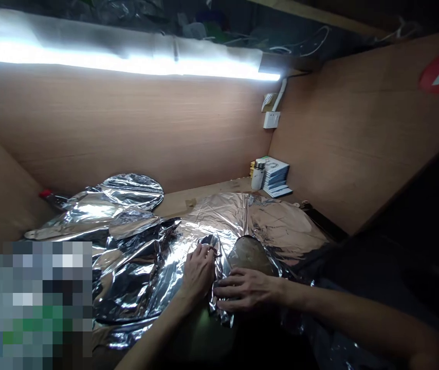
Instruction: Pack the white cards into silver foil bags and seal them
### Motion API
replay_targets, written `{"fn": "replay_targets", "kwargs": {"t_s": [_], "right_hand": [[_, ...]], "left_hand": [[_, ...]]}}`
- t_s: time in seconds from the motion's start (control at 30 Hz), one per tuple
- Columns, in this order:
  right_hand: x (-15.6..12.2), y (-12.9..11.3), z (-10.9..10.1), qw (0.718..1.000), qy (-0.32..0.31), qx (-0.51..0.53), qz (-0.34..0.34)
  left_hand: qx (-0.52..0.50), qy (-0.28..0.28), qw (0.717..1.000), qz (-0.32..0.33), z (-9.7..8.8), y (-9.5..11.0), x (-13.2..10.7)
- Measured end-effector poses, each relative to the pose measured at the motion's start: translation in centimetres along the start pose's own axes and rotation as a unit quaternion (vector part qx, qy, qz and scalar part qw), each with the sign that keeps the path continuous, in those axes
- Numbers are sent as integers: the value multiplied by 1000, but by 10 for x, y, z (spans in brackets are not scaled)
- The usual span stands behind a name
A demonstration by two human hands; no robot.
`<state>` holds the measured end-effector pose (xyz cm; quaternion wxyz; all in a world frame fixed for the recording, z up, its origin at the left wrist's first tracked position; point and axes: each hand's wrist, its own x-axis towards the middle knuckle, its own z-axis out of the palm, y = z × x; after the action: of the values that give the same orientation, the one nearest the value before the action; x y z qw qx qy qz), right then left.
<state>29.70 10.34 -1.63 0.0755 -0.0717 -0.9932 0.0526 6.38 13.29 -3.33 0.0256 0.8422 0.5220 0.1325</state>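
Note:
Crumpled shiny silver foil film (pixel 173 259) spreads over the worktop in front of me. My left hand (pixel 199 272) lies on a bunched ridge of this film, its fingers bent and close together over the film. Just to the right, my right hand (pixel 247 290) rests on the same ridge with its fingers stretched out and slightly apart. Beyond the right hand is a rounded brownish patch with a dark curved edge (pixel 251 253); what it is I cannot make out. The undersides of both hands are hidden.
Round-edged silver foil pieces (pixel 134 187) are piled at the back left, near a red-capped bottle (pixel 52 198). In the back right corner stand a white flask (pixel 258 174) and a stack of booklets (pixel 277 177). Wooden panels (pixel 146 123) enclose the worktop; a lamp glows above.

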Motion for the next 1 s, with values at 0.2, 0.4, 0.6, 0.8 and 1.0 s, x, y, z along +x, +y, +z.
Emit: {"fn": "replay_targets", "kwargs": {"t_s": [0.2, 0.4, 0.6, 0.8, 1.0], "right_hand": [[15, 20, 15, 936, 96, 231, 246], [56, 51, 5, 819, 164, 308, 456], [51, 55, -16, 794, 135, 363, 468], [58, 19, -54, 737, 343, 486, 320], [90, -18, -35, 730, 474, 332, 363]], "left_hand": [[-56, -114, 988, 88, -2, -32, -14], [-251, -107, 958, 83, -20, -45, -31], [-249, 77, 956, 132, -24, -18, -40], [-514, 178, 834, -94, -44, 13, -36], [-589, 243, 748, -187, -48, 38, -51]]}}
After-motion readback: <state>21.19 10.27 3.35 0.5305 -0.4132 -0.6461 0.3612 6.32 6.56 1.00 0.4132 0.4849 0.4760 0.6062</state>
